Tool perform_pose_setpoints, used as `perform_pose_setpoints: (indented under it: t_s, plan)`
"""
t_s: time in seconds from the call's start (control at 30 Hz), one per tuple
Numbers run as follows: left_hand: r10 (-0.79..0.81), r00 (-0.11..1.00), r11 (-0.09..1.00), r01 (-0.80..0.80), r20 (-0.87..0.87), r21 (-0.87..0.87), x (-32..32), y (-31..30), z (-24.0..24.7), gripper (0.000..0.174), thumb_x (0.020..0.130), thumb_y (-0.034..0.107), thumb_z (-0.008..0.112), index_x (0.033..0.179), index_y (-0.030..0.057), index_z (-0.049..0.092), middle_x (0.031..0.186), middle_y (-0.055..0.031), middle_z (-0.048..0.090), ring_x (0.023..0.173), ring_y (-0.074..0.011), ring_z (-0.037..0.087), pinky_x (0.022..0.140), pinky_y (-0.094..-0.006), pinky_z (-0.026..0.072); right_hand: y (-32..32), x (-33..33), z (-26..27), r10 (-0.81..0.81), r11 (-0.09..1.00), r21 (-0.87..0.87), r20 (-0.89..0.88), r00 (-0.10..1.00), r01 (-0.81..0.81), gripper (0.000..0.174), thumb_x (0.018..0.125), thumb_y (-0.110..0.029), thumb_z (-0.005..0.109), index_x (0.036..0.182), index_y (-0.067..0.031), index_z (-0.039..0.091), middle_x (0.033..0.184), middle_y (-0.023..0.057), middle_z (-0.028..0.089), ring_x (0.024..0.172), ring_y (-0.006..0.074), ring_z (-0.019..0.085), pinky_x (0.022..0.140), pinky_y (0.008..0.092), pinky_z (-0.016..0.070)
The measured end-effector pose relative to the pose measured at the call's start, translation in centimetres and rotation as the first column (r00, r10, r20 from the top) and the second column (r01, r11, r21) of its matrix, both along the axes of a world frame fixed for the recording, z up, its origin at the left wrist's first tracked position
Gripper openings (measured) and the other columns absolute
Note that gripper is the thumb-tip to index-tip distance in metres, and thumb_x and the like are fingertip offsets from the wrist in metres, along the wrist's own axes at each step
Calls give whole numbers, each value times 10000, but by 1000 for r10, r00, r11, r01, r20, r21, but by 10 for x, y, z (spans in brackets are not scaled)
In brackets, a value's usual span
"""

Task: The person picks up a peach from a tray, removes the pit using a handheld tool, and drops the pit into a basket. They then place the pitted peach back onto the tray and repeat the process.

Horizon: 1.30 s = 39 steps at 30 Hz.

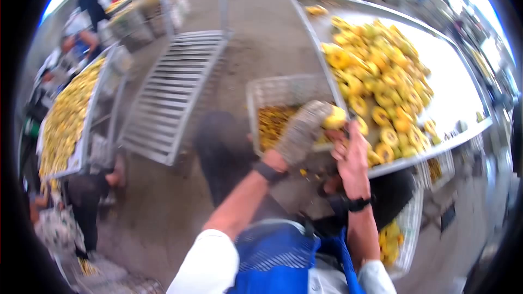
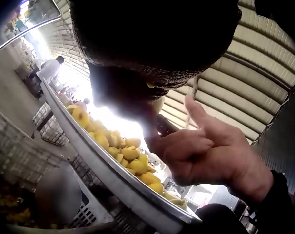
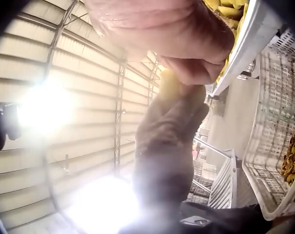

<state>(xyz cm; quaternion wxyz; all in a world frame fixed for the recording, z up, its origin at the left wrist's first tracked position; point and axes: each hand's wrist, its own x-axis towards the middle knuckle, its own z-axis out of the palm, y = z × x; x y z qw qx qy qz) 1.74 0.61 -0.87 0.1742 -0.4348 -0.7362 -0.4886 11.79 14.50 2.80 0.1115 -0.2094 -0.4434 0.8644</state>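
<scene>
In the head view my gloved left hand [image 1: 305,130] grips a round yellow fruit [image 1: 335,118], peach-like, over the near corner of a large white tray [image 1: 455,79]. My bare right hand [image 1: 354,160] is right beside the fruit, its fingers curled round a small dark tool [image 2: 166,126] whose working end is hidden. In the right wrist view, the right fingers meet the fruit from above the glove. A heap of yellow fruit pieces [image 1: 381,76], several with hollowed centres, lies on the tray.
A crate [image 1: 286,84] of brownish-yellow scraps stands below the left hand. Another crate [image 1: 417,228] with yellow pieces is under the tray, by my right leg. To the left are a slatted metal rack [image 1: 177,76], a second full tray [image 1: 95,114] and other people.
</scene>
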Motion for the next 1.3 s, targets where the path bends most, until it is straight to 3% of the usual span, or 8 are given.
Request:
perform_pose_setpoints:
  t_s: [0.23, 0.33, 0.57, 0.77, 0.83, 0.97, 1.0, 1.3]
  plan:
    - [-160, 955, 976, 190, 250, -102, 15, -16, 23, 558, 833, 36, 756, 1362, 3, 580, 1429, -173, 570, 1357, -300, 524, 1149, -367, 402, -3, 11, -13, 11, 990, 140, -12, 1000, -9, 165, 948, -110, 688, 1064, -78, 576, 754, -69, 521, 477, -10, 334, 425, 193, 268]
    - [-376, 688, 916, 173, 621, 363, 13, -15, 22, 637, 892, -14, 707, 1480, -14, 460, 1429, -135, 573, 1350, -199, 509, 1130, -310, 405, -1, 11, -19, 17, 993, 118, -41, 999, -12, 206, 935, -72, 660, 1119, -61, 567, 727, -83, 480, 482, -14, 340, 429, 190, 268]
    - [-413, 227, 885, 330, 882, 329, -3, -22, 44, 559, 935, 129, 720, 1427, -30, 509, 1263, -88, 642, 1091, -121, 630, 896, -276, 558, 7, 12, -11, 87, 917, 391, 11, 996, -84, 201, 926, -76, 652, 1112, -35, 589, 744, -68, 517, 513, 3, 384, 450, 206, 295]
    - [-346, 305, 914, 322, 887, 245, -20, -9, 20, 531, 890, 133, 764, 1373, 22, 574, 1178, -55, 680, 1028, -149, 680, 764, -299, 619, 17, 5, -35, -35, 700, 714, 9, 999, 18, 170, 1002, -174, 625, 1041, -16, 576, 695, -41, 472, 534, 44, 395, 469, 234, 320]
    - [-326, 302, 930, 272, 896, 247, -22, -6, 9, 527, 885, 132, 769, 1366, 27, 581, 1154, -47, 688, 1002, -142, 684, 772, -292, 615, 14, 9, -30, -112, 431, 890, -112, 987, 150, 266, 1026, -252, 612, 986, 7, 569, 690, 30, 501, 601, 127, 450, 548, 307, 396]
    - [-344, 370, 939, 150, 863, 310, -21, 0, -11, 519, 869, 125, 786, 1344, 29, 602, 1133, -44, 696, 949, -119, 682, 790, -264, 592, 11, 17, -32, -7, 369, 929, 44, 999, -38, 299, 1017, -273, 625, 946, 5, 541, 698, 157, 506, 635, 265, 477, 620, 385, 431]
    - [-345, 367, 939, 150, 864, 311, -19, 2, -13, 519, 869, 125, 786, 1344, 29, 602, 1133, -44, 696, 949, -119, 682, 790, -264, 592, 7, 17, -29, -11, 276, 959, 65, 998, -59, 331, 1005, -275, 636, 875, -8, 491, 703, 228, 564, 685, 453, 566, 607, 479, 432]
    - [-110, 612, 984, -44, 783, 173, -9, 14, -20, 506, 843, 97, 799, 1310, 12, 624, 1148, -71, 702, 999, -135, 660, 905, -282, 547, -4, 11, -44, -82, 172, 981, 101, 992, -86, 276, 996, -235, 634, 916, -18, 483, 683, 241, 595, 696, 478, 603, 599, 521, 445]
